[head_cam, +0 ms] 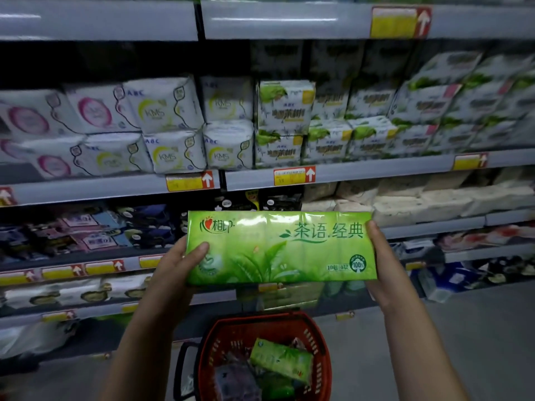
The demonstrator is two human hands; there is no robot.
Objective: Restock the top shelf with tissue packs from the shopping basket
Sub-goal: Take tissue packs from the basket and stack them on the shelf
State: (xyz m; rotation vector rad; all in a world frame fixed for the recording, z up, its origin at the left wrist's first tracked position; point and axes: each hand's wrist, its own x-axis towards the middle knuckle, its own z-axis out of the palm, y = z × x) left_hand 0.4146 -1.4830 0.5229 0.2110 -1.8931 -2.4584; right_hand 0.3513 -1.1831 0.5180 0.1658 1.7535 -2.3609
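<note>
A long green tissue pack [282, 247] is held flat in front of the shelves at about chest height. My left hand [179, 264] grips its left end and my right hand [382, 261] grips its right end. Below it on the floor stands a red shopping basket [321, 369] with another green tissue pack [282, 361] and a dark purple pack inside. The top shelf edge [289, 21] runs across the upper part of the view; what lies on it is hidden.
White and green hygiene packs [283, 123] fill the shelf below the top one. Lower shelves hold beige tissue bundles [419, 201] at right and dark packs [86, 230] at left. Yellow price tags line the shelf edges. Grey floor lies at right.
</note>
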